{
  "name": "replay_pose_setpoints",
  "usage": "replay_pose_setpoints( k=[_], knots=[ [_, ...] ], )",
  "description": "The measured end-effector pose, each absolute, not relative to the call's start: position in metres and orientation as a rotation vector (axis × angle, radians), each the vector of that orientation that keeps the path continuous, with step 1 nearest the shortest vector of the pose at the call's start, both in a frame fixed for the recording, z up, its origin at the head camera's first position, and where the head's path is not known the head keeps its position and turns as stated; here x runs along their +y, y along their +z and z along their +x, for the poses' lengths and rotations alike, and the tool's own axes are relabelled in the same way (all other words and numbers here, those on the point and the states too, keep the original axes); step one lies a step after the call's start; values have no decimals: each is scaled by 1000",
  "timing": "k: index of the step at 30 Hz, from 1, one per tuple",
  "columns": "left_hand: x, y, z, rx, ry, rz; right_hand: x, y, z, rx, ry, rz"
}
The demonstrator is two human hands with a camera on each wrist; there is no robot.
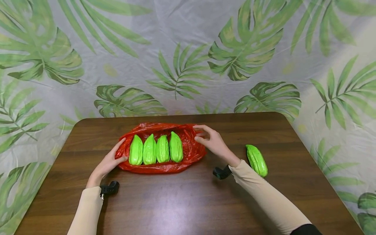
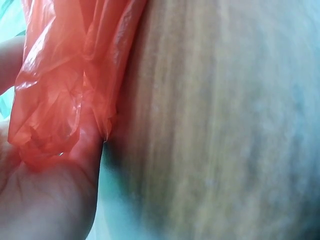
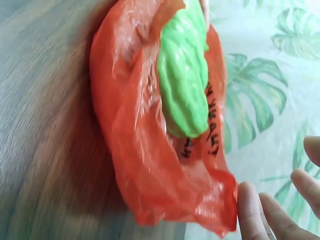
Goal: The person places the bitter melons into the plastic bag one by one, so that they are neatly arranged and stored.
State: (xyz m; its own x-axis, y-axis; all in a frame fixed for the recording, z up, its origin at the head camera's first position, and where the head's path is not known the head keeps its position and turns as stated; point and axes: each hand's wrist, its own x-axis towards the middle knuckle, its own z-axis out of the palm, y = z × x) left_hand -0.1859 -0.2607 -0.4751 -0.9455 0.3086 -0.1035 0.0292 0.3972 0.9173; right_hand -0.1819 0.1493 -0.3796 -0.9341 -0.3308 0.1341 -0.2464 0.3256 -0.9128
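Several bright green, ridged, gourd-like pieces (image 1: 149, 150) stand in a row inside a crinkled red plastic bag (image 1: 164, 168), whose mouth is spread wide. At the bag's left end is my left hand (image 1: 107, 162), with thumb and fingers spread apart against the plastic. The left wrist view shows red film (image 2: 55, 90) lying over part of that hand. My right hand (image 1: 212, 140) is at the bag's right end, its fingers extended. In the right wrist view, fingertips (image 3: 247, 200) touch the bag's rim, and one green piece (image 3: 185, 80) shows inside.
Another green ridged piece (image 1: 257, 160) lies by itself on the brown wooden table (image 1: 164, 202), just beyond my right forearm. Behind the table hangs a leaf-patterned cloth (image 1: 179, 71). Each wrist wears a black camera mount (image 1: 109, 188).
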Motion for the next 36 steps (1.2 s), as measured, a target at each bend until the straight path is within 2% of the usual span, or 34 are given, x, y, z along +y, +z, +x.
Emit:
replay_pose_setpoints(
  k=[10,36],
  knots=[
    [-260,-475,-185,2414,1565,309,181,-410,-196,2511,-1714,-524],
    [-261,-477,-186,2395,1598,328,256,-415,-188,2606,-1670,-383]
  ],
)
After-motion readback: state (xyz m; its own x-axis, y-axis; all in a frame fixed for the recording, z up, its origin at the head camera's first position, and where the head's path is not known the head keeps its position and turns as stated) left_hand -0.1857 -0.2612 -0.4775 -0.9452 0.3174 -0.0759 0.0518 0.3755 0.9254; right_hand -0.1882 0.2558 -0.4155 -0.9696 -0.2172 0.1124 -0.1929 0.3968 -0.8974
